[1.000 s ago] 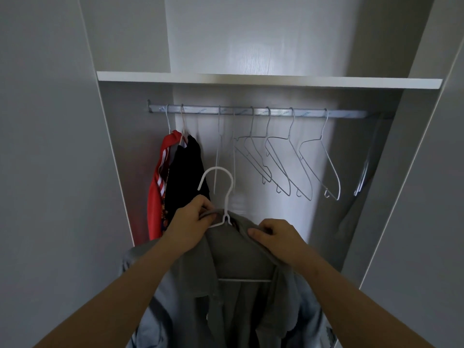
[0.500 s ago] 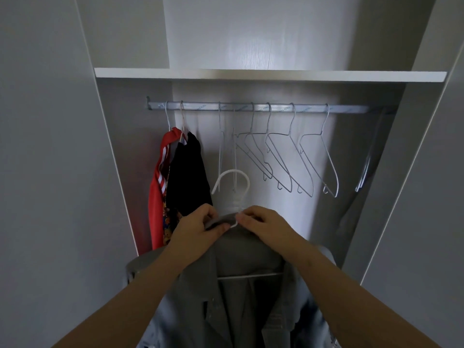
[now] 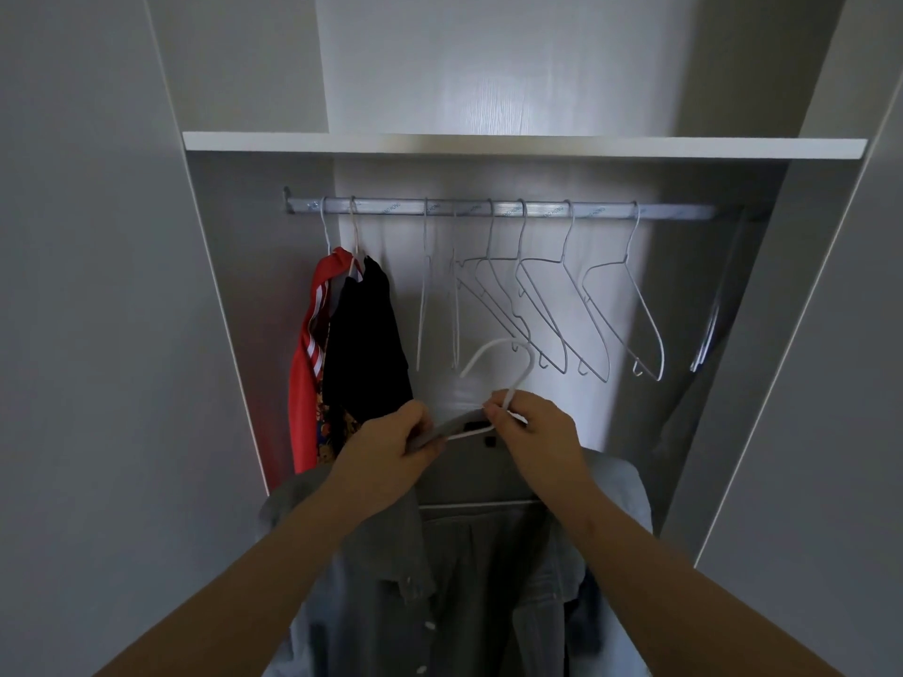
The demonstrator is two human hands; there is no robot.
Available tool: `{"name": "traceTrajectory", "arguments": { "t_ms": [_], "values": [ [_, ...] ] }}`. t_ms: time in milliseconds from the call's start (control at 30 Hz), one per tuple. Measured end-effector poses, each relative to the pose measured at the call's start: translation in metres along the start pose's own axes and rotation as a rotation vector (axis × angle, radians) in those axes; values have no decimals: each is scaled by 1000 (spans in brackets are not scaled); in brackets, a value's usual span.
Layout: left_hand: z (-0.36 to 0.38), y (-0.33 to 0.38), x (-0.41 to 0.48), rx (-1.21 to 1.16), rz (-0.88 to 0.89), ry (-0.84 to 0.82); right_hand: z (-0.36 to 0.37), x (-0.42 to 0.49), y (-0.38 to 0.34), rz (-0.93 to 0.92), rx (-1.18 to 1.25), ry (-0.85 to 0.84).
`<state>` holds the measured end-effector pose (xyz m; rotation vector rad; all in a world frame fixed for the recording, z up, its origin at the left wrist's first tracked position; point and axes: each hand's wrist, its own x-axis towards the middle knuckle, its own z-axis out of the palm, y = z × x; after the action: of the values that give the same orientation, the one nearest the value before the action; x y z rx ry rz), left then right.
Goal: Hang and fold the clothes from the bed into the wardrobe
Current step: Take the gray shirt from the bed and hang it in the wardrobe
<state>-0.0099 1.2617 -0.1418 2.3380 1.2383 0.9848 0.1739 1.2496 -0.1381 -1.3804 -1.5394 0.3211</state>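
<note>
A grey button-up shirt (image 3: 469, 588) hangs on a white hanger (image 3: 498, 356) in front of the open wardrobe, below the metal rail (image 3: 606, 211). My left hand (image 3: 391, 447) grips the shirt's collar at the hanger's left shoulder. My right hand (image 3: 532, 427) pinches the hanger's neck just under its hook. The hook points up and sits well below the rail.
On the rail hang a red garment (image 3: 312, 354) and a black garment (image 3: 366, 344) at the left, then several bare wire hangers (image 3: 542, 310) to the right. A white shelf (image 3: 518, 145) runs above. Wardrobe side panels stand close on both sides.
The shirt and hanger have risen towards the rail. My right hand has slid from the shirt's shoulder up to the hanger's neck. My left hand stays on the collar.
</note>
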Motion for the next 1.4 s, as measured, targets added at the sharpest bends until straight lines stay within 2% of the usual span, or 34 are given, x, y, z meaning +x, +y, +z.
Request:
{"name": "traceTrajectory", "arguments": {
  "t_ms": [67, 133, 200, 300, 467, 600, 700, 800, 933, 1067, 1233, 1400],
  "values": [
    [1, 4, -3, -168, 16, -206, 2, -1, 0, 17, -35, 17],
    [0, 6, -3, -293, 2, -287, 2, -1, 0, 5, -39, -24],
    [1, -2, 1, -251, -55, -247, 3, -2, -1, -32, -39, -77],
    [5, -7, 5, 145, -52, -225, 5, -2, -2, -59, -25, -82],
    [11, 0, 9, 173, -23, -13, -5, 2, 2, -43, -19, -83],
    [0, -1, 11, 100, -57, 72, -27, 4, 20, 54, -302, -42],
    [-3, -4, 13, 88, -74, 141, -39, 2, 36, 141, -621, -139],
    [3, -4, 19, 149, -124, 234, -39, 2, 43, 290, -474, -132],
    [18, -5, 25, 206, -182, 186, -44, 1, 56, 480, -361, -195],
    [33, -8, 29, 61, -274, 120, -53, -10, 76, 606, -397, -304],
    [52, -8, 29, -103, -386, 97, -65, -25, 88, 811, -205, -249],
    [61, -9, 32, -197, -465, 102, -66, -29, 85, 851, -75, -257]
  ]
}}
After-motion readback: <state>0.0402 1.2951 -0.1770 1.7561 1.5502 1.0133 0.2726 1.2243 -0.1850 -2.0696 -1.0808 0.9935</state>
